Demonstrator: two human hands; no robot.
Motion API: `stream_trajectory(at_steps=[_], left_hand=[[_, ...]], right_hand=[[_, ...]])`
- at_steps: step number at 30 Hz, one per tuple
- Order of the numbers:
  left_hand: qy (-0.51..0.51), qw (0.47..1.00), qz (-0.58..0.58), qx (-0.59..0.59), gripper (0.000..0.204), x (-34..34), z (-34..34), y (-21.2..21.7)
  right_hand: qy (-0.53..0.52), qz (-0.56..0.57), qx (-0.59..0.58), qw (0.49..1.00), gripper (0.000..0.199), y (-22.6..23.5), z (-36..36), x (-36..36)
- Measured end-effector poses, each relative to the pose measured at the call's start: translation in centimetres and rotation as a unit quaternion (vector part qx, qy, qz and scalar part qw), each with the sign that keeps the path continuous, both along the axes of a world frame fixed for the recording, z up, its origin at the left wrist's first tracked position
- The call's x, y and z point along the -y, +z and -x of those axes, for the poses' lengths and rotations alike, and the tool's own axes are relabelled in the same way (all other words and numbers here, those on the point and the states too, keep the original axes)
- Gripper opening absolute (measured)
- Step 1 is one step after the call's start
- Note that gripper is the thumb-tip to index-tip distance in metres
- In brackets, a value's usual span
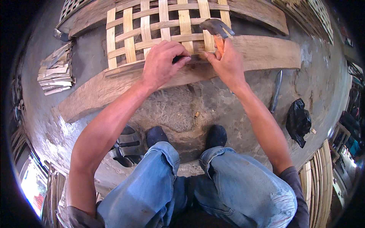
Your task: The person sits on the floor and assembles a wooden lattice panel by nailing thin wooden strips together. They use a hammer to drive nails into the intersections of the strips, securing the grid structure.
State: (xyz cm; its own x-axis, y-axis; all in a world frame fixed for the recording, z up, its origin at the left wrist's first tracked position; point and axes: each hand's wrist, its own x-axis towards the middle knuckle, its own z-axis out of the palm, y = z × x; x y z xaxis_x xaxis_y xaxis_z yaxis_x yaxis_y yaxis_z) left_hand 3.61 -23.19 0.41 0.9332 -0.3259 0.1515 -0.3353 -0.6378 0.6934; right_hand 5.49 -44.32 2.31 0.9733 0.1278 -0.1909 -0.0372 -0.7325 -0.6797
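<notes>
A woven lattice panel of pale bamboo strips (145,32) lies across a thick wooden plank (266,51) in front of me. My left hand (162,64) is at the panel's near edge, fingers curled and thumb drawn toward the fingertips. Whatever the fingertips pinch is too small or hidden to make out. In my right hand (229,64) is a claw hammer, gripped by its orange handle (219,43) close to the head. The dark hammer head (216,27) points up over the lattice. My right thumb and fingertips come close to the same edge strip.
A second plank (262,17) lies farther back beneath the lattice. To the left sits a stack of short split strips (57,72). A long blade (276,91) and a black plastic bag (298,122) rest on the concrete floor at right. Sandals (128,146) lie beside my left foot.
</notes>
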Motion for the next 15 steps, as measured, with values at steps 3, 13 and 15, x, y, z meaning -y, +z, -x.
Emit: stream_trajectory(at_steps=[3, 13, 15], left_hand=[[-0.002, 1.000, -0.014, -0.020, 0.013, 0.2, -0.2, 0.5], [0.004, 1.000, -0.007, -0.015, 0.013, -0.2, 0.0, 0.8], [0.046, 0.999, 0.021, 0.005, 0.013, -0.8, 0.5, 0.7]], right_hand=[[0.003, 0.005, -0.015, 1.000, 0.036, 0.2, -0.2, 0.1], [0.016, -0.001, 0.006, 1.000, 0.035, 0.1, -0.4, 0.2], [0.009, -0.014, -0.005, 1.000, 0.035, 0.3, -0.6, 0.4]])
